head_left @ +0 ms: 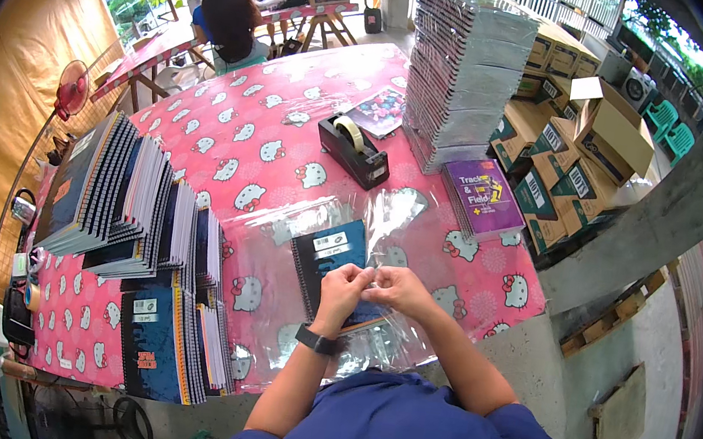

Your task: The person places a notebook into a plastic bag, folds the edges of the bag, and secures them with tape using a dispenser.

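A dark blue spiral-bound notebook [334, 252] lies in front of me on a clear plastic sheet [267, 225], which spreads out past it on the table. Over the notebook's right edge, my left hand [345, 289] and my right hand [400, 291] meet fingertip to fingertip. Both are closed in a pinch, seemingly on the clear plastic; the exact bit between the fingers is hard to see. A dark watch is on my left wrist. Beyond the notebook stands a black tape dispenser [367, 167] with a roll of tape [349, 131].
Stacks of spiral notebooks [102, 180] fill the table's left side. A tall stack of plastic-wrapped notebooks [466, 76] rises at the back right, beside a purple notebook [484, 199]. Cardboard boxes [551, 169] lie past the right edge. Another person [228, 20] sits at a farther table.
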The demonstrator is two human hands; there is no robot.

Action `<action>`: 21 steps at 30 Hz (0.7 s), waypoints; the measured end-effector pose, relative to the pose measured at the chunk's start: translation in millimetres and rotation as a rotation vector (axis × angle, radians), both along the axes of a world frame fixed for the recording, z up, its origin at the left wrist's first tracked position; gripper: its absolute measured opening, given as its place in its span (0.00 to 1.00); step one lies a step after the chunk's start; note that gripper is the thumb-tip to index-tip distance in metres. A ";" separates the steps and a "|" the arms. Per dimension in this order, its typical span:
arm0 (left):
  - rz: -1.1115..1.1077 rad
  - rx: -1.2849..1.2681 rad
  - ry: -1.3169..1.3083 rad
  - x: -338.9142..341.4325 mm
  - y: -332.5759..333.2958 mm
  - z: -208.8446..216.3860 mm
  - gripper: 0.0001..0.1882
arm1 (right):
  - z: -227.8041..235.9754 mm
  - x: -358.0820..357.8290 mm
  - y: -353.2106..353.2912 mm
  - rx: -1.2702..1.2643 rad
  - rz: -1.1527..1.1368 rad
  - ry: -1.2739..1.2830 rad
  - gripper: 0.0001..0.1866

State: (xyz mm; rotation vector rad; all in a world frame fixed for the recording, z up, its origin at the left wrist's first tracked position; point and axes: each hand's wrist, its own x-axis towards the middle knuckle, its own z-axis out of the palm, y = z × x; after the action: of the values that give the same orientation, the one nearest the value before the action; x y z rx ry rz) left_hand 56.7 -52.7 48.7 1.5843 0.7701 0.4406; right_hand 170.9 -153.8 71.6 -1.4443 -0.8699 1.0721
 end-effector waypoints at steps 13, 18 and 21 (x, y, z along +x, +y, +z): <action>-0.034 -0.161 -0.101 3.0 -1.9 7.2 0.10 | 15.9 10.0 -63.2 0.055 -0.245 -0.803 0.21; 0.016 0.489 0.120 19.3 14.0 14.7 0.30 | -3.7 -39.8 -59.4 -0.119 -0.073 -0.692 0.16; 0.067 1.114 0.192 61.7 21.3 13.7 0.42 | -10.0 -56.0 -56.2 -0.017 -0.018 -0.889 0.13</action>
State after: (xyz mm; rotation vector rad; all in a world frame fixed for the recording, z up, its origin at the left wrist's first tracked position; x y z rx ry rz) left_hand 118.3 -31.3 62.4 2.6643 0.7564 0.8616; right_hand 114.9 -210.0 61.5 -1.9630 -1.4494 0.3772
